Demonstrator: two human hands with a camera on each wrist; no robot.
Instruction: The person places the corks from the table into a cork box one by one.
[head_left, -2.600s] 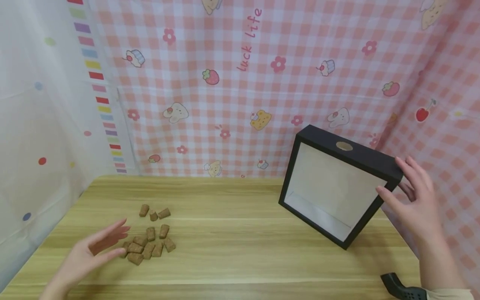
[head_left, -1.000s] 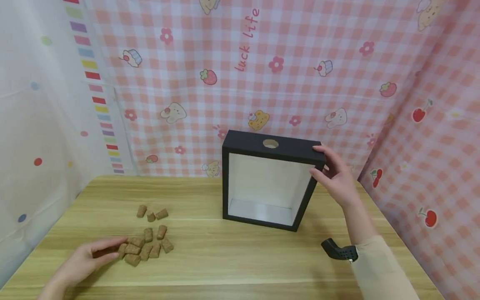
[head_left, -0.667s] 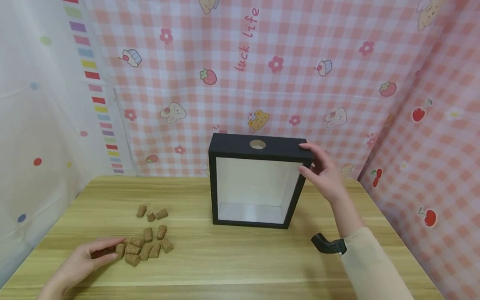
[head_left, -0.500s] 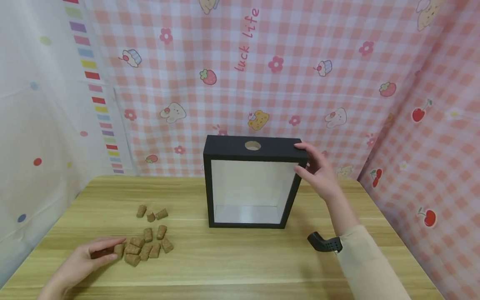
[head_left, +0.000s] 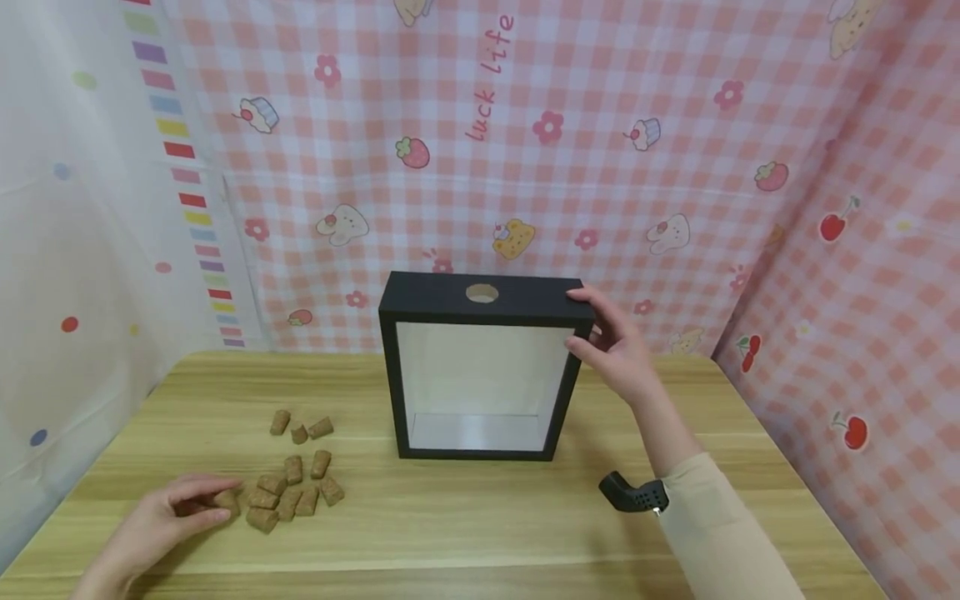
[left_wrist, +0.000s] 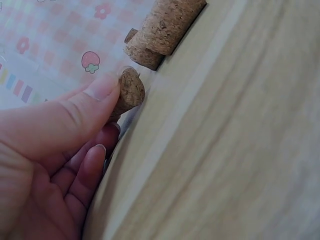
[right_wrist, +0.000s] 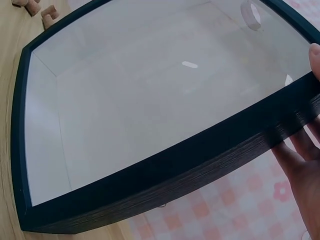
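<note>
Between the thumb and fingers of my left hand (head_left: 161, 517) is a cork (left_wrist: 131, 90), pinched just left of the cork pile. Several more brown corks (head_left: 287, 504) lie loose on the table beside it, with a few set farther back. My right hand (head_left: 618, 346) grips the upper right corner of a black-framed shadow box (head_left: 487, 317), thumb on the front edge and fingers over the top and side. The box stands upright, has a clear front and a white inside, and a round hole (head_left: 482, 293) is cut in its top.
The wooden table (head_left: 465, 525) runs back to a pink checked curtain (head_left: 450, 200). A white dotted curtain (head_left: 75, 250) hangs at the left. A black curved device (head_left: 633, 493) sits at my right wrist, by the beige sleeve (head_left: 720, 525).
My right hand has brought the box leftward from the right side and turned it to face front. My left hand has closed on a cork and drawn it slightly left of the pile.
</note>
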